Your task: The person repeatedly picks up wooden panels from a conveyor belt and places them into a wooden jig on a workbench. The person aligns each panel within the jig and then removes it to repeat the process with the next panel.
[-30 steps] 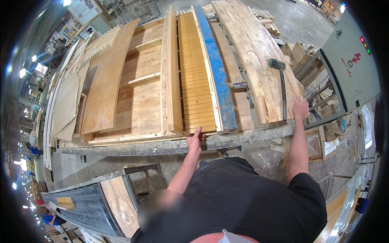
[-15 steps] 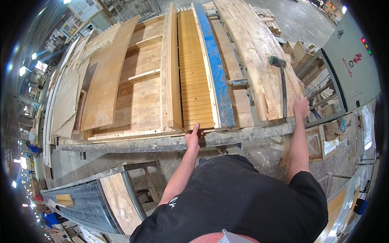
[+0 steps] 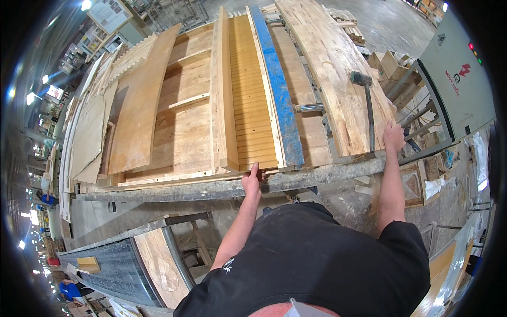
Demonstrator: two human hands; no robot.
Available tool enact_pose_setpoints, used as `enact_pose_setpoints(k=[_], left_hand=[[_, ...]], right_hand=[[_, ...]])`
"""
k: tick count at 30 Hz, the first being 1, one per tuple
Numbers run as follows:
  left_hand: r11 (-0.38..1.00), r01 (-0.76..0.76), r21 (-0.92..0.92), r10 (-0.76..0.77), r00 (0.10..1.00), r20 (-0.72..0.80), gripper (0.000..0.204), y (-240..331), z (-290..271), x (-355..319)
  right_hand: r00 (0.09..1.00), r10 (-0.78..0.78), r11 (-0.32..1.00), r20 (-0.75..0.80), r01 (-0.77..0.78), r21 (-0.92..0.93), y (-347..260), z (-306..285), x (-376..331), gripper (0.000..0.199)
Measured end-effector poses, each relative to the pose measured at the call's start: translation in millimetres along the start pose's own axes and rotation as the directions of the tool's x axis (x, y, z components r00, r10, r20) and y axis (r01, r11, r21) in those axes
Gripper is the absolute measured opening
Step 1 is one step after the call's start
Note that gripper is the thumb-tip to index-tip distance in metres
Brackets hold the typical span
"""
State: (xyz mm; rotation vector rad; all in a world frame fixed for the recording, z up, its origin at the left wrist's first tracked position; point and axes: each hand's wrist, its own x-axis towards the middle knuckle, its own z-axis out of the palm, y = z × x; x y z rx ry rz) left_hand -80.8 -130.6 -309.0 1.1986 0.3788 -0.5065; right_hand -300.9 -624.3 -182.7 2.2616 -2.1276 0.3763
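Observation:
My left hand (image 3: 252, 180) is at the near end of a long yellow-brown grooved panel (image 3: 252, 100). Its thumb rests against the panel's end edge and its fingers curl beneath. A pale wooden rail (image 3: 224, 105) stands along the panel's left side, and a blue-painted bar (image 3: 280, 95) runs along the right. At the near right corner of a wide light-wood board (image 3: 330, 79), my right hand (image 3: 394, 137) is closed; what its fingers hold is hidden. On that board lies a mallet (image 3: 362, 79) with a dark green head and black handle.
Left of the rail is a slatted wooden frame (image 3: 185, 100) with a loose brown sheet (image 3: 140, 105) over it. A grey metal beam (image 3: 211, 192) edges the bench. An electrical cabinet (image 3: 457, 79) stands right. Behind my left arm is a low conveyor (image 3: 113, 269). Wood scraps fill bins (image 3: 393, 71).
Both hands stay in nearly the same places. The whole view has shifted slightly; the panel, boards and mallet keep their places relative to one another.

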Motion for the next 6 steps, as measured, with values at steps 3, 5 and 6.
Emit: enact_pose_setpoints(k=[3,5,6], left_hand=[[1.000,0.001,0.010,-0.001,1.000,-0.009,0.029,-2.0,-1.4,2.4],[1.000,-0.003,0.018,0.003,1.000,-0.016,0.029,-2.1,-1.9,2.9],[1.000,-0.003,0.020,0.003,1.000,0.004,0.033,-1.4,-3.1,1.9]], right_hand=[[1.000,-0.005,1.000,-0.002,0.005,-0.004,-0.7,-2.1,-1.4,0.060],[1.000,-0.007,1.000,-0.003,0.007,-0.002,-0.7,-2.6,-1.6,0.059],[1.000,-0.007,1.000,-0.002,0.007,0.001,-1.0,-2.8,-1.6,0.059]])
